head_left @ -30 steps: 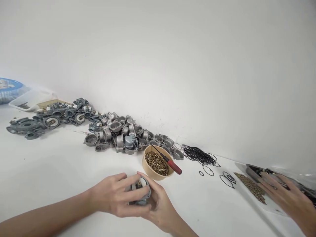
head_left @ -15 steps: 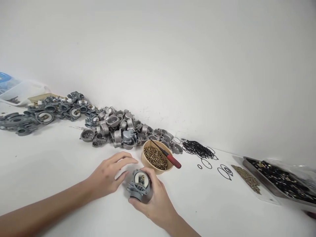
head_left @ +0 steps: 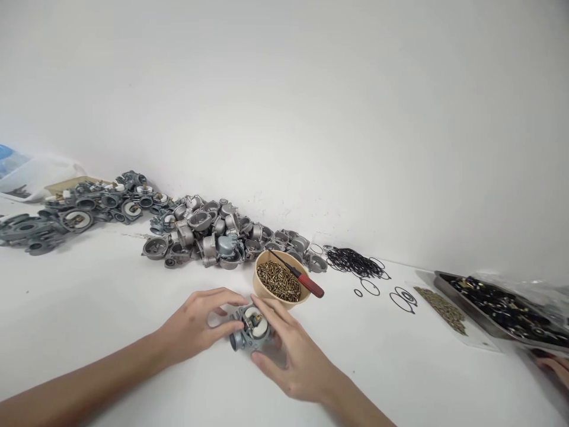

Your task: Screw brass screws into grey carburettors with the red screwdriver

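Left hand [head_left: 198, 323] at left side of grey metal housing [head_left: 251, 326], thumb and fingers spread apart, fingertips at its edge; cannot tell how firm contact is. Right hand [head_left: 297, 350] curved round housing's right side, thumb below, fingers above; grip closure cannot be told. Housing sits between my two hands, low over counter [head_left: 186, 391], open face with white insert up. Just beyond: tan bowl [head_left: 281, 299] of brass-coloured screws [head_left: 278, 281], red-handled screwdriver [head_left: 306, 282] lying across it. Metal cups [head_left: 200, 220] heaped behind, black rings [head_left: 355, 263] to bowl's right.

Workshop bench, with heaped metal castings [head_left: 204, 234] and screws [head_left: 278, 281].
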